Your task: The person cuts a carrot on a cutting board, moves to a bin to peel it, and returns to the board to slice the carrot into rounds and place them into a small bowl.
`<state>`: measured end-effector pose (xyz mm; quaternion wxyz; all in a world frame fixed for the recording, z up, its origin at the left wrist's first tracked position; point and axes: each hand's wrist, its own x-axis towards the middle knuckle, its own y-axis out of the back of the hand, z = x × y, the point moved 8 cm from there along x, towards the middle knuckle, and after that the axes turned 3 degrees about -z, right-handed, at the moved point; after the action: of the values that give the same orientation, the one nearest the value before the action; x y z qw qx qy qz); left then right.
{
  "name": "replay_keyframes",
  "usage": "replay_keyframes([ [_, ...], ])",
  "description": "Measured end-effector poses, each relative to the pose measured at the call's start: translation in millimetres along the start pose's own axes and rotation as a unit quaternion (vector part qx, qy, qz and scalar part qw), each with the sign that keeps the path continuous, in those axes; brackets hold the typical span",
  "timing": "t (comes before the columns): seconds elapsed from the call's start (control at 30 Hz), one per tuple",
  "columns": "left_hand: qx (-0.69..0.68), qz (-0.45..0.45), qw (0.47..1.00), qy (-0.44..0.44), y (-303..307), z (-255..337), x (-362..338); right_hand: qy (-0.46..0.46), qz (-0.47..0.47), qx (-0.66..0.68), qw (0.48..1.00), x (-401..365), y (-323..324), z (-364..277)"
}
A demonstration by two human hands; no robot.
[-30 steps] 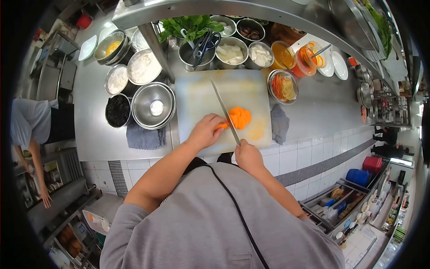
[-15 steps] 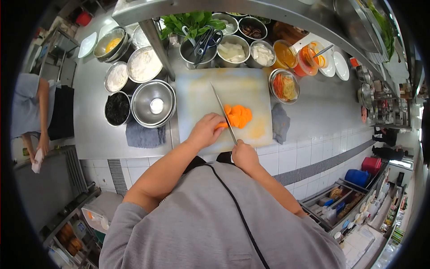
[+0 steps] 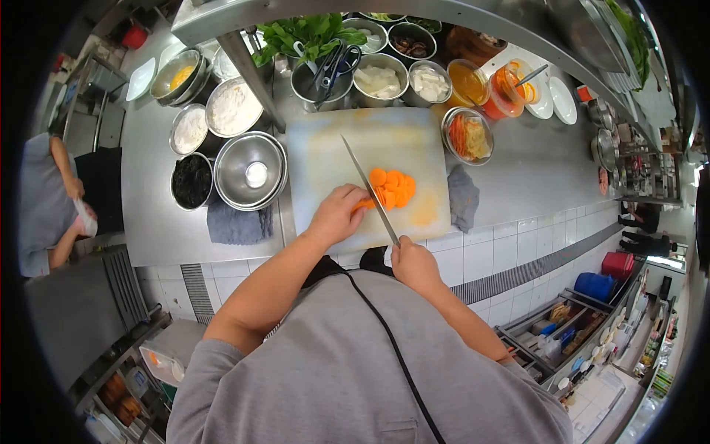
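Observation:
A long kitchen knife (image 3: 370, 189) slants across the white cutting board (image 3: 318, 148), its handle in my right hand (image 3: 416, 264), which is closed around it. My left hand (image 3: 336, 214) presses on a piece of carrot (image 3: 363, 203) just left of the blade, fingers curled and partly covering it. Right of the blade lies a small heap of round orange carrot slices (image 3: 398, 185). Some slices stand close against the knife.
Nested steel bowls (image 3: 251, 172), dark seaweed-like strips (image 3: 191, 180) and a grey cloth (image 3: 239, 223) lie left of the board. Another cloth (image 3: 464, 198) and a bowl of shredded vegetables (image 3: 467, 136) sit right. A metal shelf (image 3: 310, 10) overhangs the back. A co-worker (image 3: 52, 200) stands far left.
The carrot slices have spread a little more beside the blade. My right hand and the knife handle have shifted slightly right. The co-worker's hands have moved up with a white cloth-like item.

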<state>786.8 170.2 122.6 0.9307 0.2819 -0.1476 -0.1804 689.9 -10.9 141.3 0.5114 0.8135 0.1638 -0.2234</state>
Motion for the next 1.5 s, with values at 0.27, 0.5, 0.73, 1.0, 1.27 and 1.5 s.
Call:
replay_keyframes([
  [0.27,0.002,-0.012,1.0,0.004,-0.7,-4.1,1.6,0.023,0.01,0.0,1.0,4.8,-4.4,4.0],
  [0.5,-0.013,-0.005,1.0,0.002,0.5,-1.6,0.9,0.012,0.007,-0.007,1.0,15.2,-8.8,-2.9],
  [0.73,-0.006,-0.008,1.0,0.005,0.2,-1.9,2.6,0.028,0.031,0.005,0.999,43.0,-15.3,8.0],
  [1.0,-0.003,-0.004,1.0,0.001,-2.1,-4.7,0.4,0.011,0.022,0.028,0.999,10.6,1.3,-2.8],
  [1.27,0.003,-0.007,1.0,0.0,-1.0,-1.1,1.4,0.013,0.009,0.016,1.0,18.8,-11.0,1.6],
  [1.5,-0.015,-0.01,1.0,0.015,0.8,-1.9,2.7,0.024,0.018,0.018,0.999,34.4,-17.1,5.2],
])
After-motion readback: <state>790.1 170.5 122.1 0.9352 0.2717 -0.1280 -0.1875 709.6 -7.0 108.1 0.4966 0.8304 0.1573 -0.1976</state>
